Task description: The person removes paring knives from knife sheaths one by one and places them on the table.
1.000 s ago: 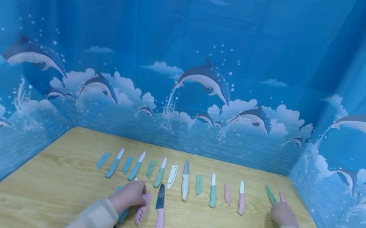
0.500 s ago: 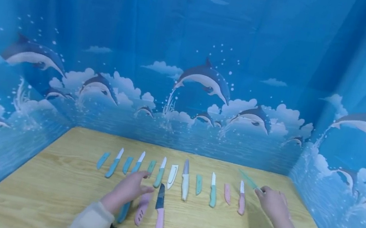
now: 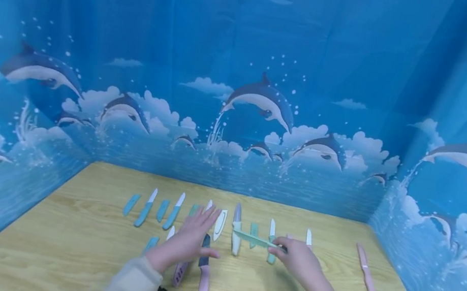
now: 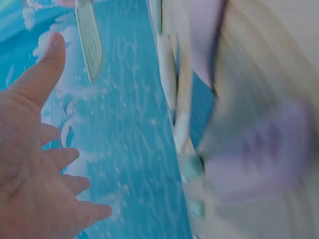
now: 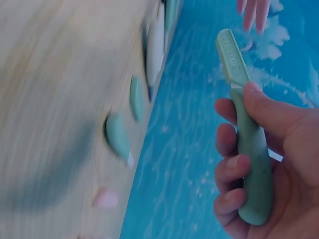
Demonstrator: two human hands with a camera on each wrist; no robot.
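Two hands now meet over the middle of the table [image 3: 58, 250]. The right hand [image 3: 301, 264] has carried the sheathed green knife [image 3: 255, 240] in from the far right edge, fingers wrapped round its handle. The left hand [image 3: 190, 238] has let go and lifted, fingers spread, toward its tip; a pink knife [image 3: 366, 272] stays behind.

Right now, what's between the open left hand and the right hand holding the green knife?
Head view: the white-handled knife on the table lies between left hand and right hand; the green knife crosses above it.
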